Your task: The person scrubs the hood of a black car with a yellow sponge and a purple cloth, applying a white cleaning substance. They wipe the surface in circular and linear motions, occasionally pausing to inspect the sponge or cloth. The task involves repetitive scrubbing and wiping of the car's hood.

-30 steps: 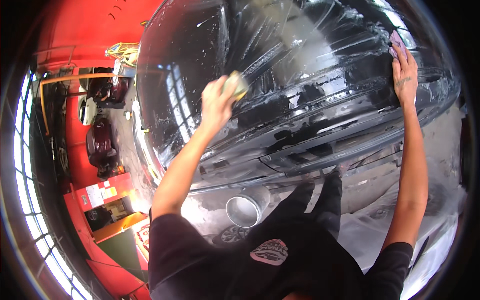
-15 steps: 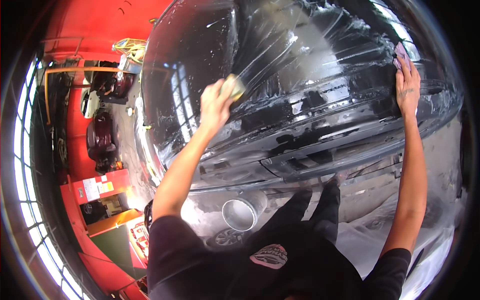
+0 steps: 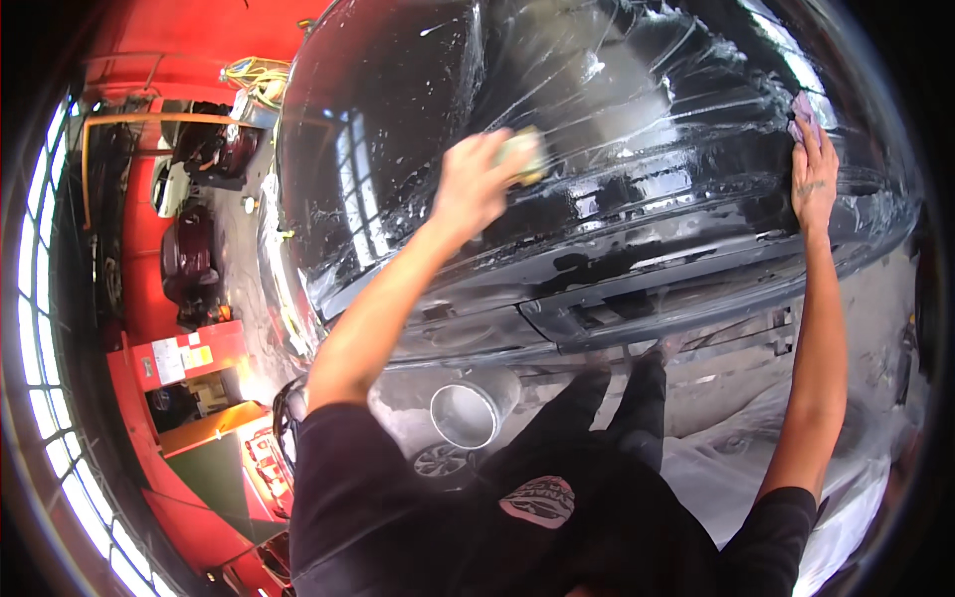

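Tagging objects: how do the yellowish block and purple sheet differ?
Form: the yellowish block looks chunky; the purple sheet looks thin and crumpled.
Place: the block is in the left hand; the sheet is at the right hand.
Sharpness: block blurred, sheet clearer.
Shared: both are over the glossy black panel.

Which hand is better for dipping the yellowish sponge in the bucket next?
Probably the left hand: it holds the sponge and looks nearer the bucket. The right hand is farther off, touching a purple cloth.
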Demonstrator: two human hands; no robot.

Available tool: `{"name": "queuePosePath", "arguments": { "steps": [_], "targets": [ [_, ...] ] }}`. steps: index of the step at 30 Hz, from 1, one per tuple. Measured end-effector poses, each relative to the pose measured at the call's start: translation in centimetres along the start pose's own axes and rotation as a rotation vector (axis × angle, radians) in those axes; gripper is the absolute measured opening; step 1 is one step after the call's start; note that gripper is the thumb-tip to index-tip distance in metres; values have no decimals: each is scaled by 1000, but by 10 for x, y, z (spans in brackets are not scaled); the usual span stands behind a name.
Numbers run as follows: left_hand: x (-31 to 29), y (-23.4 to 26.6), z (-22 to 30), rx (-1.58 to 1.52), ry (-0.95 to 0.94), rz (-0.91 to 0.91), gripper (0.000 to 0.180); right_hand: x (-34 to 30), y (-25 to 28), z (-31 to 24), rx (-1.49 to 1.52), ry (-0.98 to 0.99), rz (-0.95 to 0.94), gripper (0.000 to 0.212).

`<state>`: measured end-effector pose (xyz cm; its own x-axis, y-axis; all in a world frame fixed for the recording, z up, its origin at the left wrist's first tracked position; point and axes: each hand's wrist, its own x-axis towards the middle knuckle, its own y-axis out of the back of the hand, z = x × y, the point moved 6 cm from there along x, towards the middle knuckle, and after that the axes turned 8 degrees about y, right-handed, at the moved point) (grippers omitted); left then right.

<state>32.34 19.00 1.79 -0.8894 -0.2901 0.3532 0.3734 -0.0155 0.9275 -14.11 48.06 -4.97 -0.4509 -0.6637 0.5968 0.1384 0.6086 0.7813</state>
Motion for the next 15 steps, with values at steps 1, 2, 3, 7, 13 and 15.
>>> {"name": "queuePosePath", "arguments": {
  "steps": [1,2,3,7,13,15],
  "targets": [
    [-49,28,-18,6,37,9,68,3,-1,-9,-4,-4,-3,43],
    [-95,44,-31,15,90,-16,71,8,-2,-15,-8,-8,2,42],
    [-114,49,-34,44,148,-17,73,9,-5,-17,-4,-8,15,42],
    [9,-6,34,-67,-18,89,72,11,-3,-19,17,-6,-10,42],
    [50,-14,66,-80,-123,87,65,7,-7,-5,13,73,25,44],
    [-16,17,10,-11,-36,-64,76,-1,-4,1,-6,58,12,44]
  ]
}}
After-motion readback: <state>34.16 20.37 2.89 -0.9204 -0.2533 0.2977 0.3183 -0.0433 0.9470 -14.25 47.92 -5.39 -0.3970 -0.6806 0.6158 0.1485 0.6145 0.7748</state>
